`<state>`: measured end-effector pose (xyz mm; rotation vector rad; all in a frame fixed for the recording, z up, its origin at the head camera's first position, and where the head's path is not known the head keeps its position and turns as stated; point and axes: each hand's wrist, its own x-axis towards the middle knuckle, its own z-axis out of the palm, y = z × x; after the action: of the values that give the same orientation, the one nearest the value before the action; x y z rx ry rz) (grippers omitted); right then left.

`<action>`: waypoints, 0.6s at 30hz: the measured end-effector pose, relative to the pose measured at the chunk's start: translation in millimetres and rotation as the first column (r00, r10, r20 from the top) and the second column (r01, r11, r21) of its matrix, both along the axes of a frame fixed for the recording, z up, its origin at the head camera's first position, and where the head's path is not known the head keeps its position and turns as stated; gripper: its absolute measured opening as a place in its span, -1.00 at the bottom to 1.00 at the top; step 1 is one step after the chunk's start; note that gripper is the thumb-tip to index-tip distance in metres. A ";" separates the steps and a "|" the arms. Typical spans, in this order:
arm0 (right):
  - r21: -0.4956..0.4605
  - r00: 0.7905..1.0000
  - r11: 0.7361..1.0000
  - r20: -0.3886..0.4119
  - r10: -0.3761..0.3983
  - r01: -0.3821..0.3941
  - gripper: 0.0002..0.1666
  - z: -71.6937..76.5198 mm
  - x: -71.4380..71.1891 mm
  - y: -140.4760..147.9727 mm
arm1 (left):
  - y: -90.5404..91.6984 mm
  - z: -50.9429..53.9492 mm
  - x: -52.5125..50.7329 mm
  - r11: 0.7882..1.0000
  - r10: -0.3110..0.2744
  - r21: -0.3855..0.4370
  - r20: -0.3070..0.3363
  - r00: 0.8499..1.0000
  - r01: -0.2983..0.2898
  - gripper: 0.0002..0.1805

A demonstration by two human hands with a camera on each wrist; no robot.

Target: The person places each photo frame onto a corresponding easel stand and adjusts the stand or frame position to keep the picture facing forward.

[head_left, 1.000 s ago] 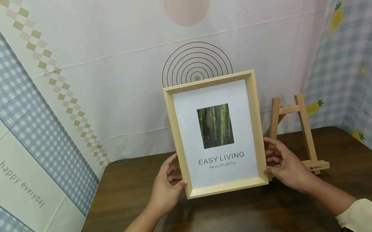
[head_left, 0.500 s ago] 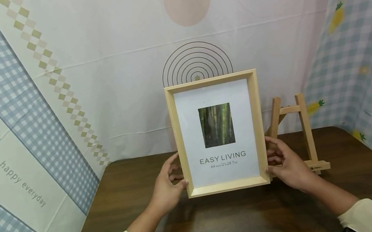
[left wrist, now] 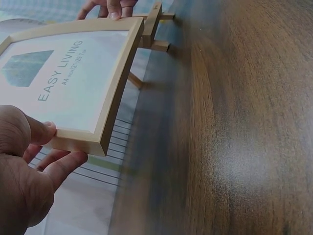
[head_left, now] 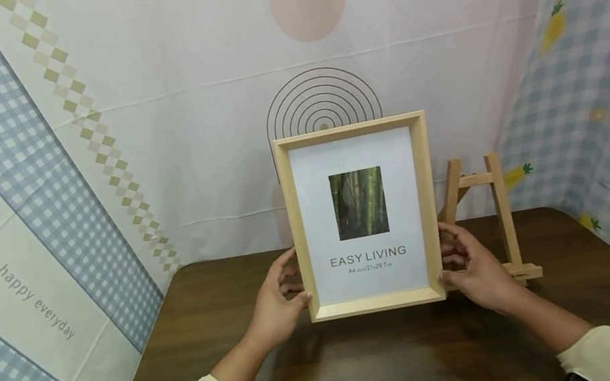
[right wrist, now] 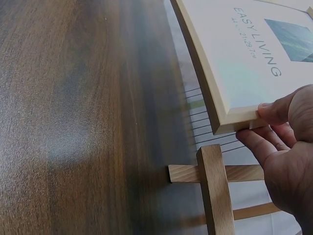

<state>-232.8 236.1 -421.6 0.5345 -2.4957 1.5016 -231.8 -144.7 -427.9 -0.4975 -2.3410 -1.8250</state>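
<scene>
The picture frame (head_left: pixel 362 218), sides pinched by left hand (head_left: pixel 277 301) and right hand (head_left: pixel 478 269) fingers (left wrist: pixel 64 167), has shifted slightly toward the easel (head_left: pixel 502 210).

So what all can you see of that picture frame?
The picture frame is rectangular, pale and wood-looking. Inside, a white insert shows a bamboo photo and "EASY LIVING". Roughly upright, it's held off the brown table, left of a small wooden easel, with the left hand and right hand gripping its lower sides.
</scene>
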 end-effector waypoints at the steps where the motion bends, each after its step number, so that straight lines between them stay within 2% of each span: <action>1: -0.002 1.000 1.000 -0.001 0.000 0.000 0.10 0.1 0.3 0.0 | 0.3 -0.1 -0.1 1.000 0.001 0.001 -0.004 1.000 -0.001 -0.07; 11: 0.023 0.999 0.999 0.008 -0.039 0.039 0.09 3.5 1.2 1.3 | 5.7 4.5 1.4 1.000 0.013 -0.017 -0.005 1.000 -0.013 -0.06; 12: 0.026 0.999 0.999 0.007 -0.039 0.039 0.09 3.5 1.0 1.8 | 4.8 1.4 -1.3 1.000 0.007 -0.019 -0.005 1.000 -0.007 -0.05; 18: 0.033 0.999 0.998 -0.006 -0.046 0.046 0.09 3.4 0.4 4.2 | 7.1 2.7 -0.8 1.000 -0.001 -0.023 -0.023 1.000 0.001 -0.05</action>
<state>-232.4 240.3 -418.2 0.4821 -2.5153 1.4436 -232.6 -137.6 -425.2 -0.5202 -2.3495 -1.7847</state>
